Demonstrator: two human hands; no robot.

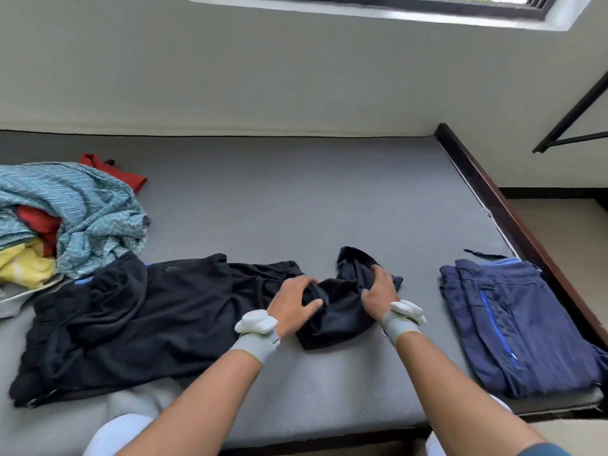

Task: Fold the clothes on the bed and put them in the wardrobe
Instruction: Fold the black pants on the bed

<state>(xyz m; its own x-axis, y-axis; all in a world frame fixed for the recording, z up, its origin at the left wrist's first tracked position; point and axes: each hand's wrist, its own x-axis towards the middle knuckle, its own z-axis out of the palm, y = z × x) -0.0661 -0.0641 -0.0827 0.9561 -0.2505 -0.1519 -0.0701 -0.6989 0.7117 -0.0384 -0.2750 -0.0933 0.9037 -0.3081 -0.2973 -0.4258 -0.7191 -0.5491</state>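
I assess this as a bedroom in a private home. A bed (296,199) with a bare grey mattress and a dark wooden frame stands against a plain pale wall (230,70), under a dark-framed window (378,4). I note household laundry on the mattress: a loose pile of clothes (65,215) at its left edge, a black garment (131,317) along its near edge, and folded navy trousers (513,320) at its near right corner. A black metal rack (572,126) stands right of the bed.
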